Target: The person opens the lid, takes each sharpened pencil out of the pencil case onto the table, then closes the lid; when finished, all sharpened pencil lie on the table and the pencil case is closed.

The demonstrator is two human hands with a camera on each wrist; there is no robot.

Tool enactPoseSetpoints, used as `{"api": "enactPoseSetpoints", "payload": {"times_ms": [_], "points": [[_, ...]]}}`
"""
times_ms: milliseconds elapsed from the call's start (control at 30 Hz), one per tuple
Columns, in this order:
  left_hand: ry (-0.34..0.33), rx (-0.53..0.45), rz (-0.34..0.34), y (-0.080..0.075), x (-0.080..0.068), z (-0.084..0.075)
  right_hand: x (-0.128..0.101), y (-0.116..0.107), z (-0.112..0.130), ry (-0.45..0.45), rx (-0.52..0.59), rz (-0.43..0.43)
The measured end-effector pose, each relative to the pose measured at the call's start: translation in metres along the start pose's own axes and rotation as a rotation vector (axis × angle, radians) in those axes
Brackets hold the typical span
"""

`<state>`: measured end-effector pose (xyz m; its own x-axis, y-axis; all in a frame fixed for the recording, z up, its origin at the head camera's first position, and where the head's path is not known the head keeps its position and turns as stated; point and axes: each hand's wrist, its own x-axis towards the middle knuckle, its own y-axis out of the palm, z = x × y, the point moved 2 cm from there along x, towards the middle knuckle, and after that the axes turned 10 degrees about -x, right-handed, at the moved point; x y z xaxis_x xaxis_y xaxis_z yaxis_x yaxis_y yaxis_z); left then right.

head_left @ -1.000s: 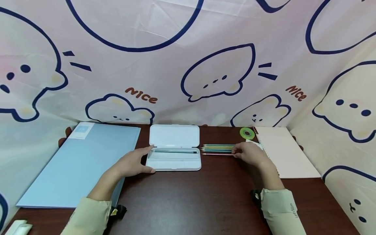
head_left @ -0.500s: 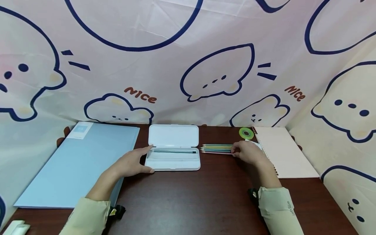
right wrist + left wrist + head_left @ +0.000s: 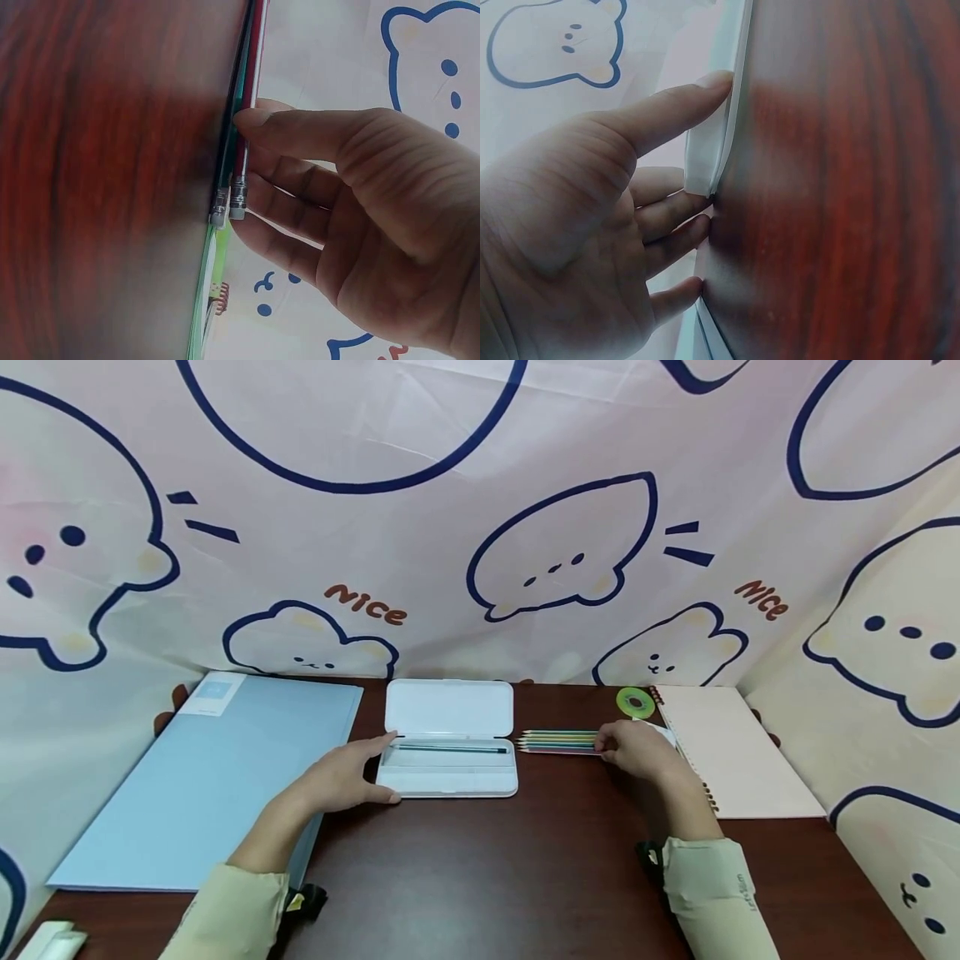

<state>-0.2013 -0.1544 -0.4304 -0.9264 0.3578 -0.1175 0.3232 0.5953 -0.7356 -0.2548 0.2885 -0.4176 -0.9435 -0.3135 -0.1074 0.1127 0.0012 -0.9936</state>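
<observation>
My left hand holds the left end of an open white pencil case, thumb at its front edge and fingers at the back. A single green pencil lies in the case's rear compartment, and the lid is folded back. To the right of the case, several pencils lie in a row with their points toward it. My right hand pinches a red pencil near its eraser end, at the front of that row. Beside it in the right wrist view is a dark green pencil.
A large light blue folder lies at the left. At the right is a spiral notebook, with a green round object at its far left corner. White items sit at the near left. A printed cloth encloses the desk.
The red pencil in my right hand has shifted slightly away from me, closing the gap to the row. My left hand stays on the case.
</observation>
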Motion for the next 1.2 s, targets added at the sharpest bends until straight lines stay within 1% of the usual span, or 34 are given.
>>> {"api": "enactPoseSetpoints", "payload": {"times_ms": [200, 433, 667, 733, 867, 933, 1000, 1067, 1200], "points": [[0.009, 0.005, -0.001, -0.002, 0.0, -0.001, -0.001, -0.003, 0.0, 0.019, -0.005, 0.005], [0.0, -0.002, 0.004, -0.002, -0.003, 0.0, -0.001, -0.002, 0.001, 0.002, -0.028, -0.014], [0.0, -0.005, -0.003, 0.0, -0.004, 0.002, -0.002, -0.004, 0.003, 0.015, -0.012, -0.026], [0.002, -0.008, -0.005, 0.0, -0.004, 0.003, -0.003, -0.004, 0.002, 0.024, -0.014, -0.03], [0.001, -0.013, -0.003, 0.001, -0.003, 0.003, -0.005, -0.004, 0.001, 0.074, -0.006, -0.048], [0.003, -0.011, 0.0, 0.001, -0.003, 0.003, -0.005, -0.004, 0.002, 0.1, 0.034, -0.063], [0.0, -0.016, 0.002, 0.001, -0.002, 0.003, -0.005, -0.004, 0.004, 0.104, 0.101, -0.085], [0.003, -0.017, 0.002, 0.001, -0.002, 0.003, -0.003, -0.005, 0.009, 0.089, 0.185, -0.113], [0.006, -0.018, -0.005, 0.002, -0.002, 0.005, 0.002, -0.008, 0.021, 0.02, 0.337, -0.144]]}}
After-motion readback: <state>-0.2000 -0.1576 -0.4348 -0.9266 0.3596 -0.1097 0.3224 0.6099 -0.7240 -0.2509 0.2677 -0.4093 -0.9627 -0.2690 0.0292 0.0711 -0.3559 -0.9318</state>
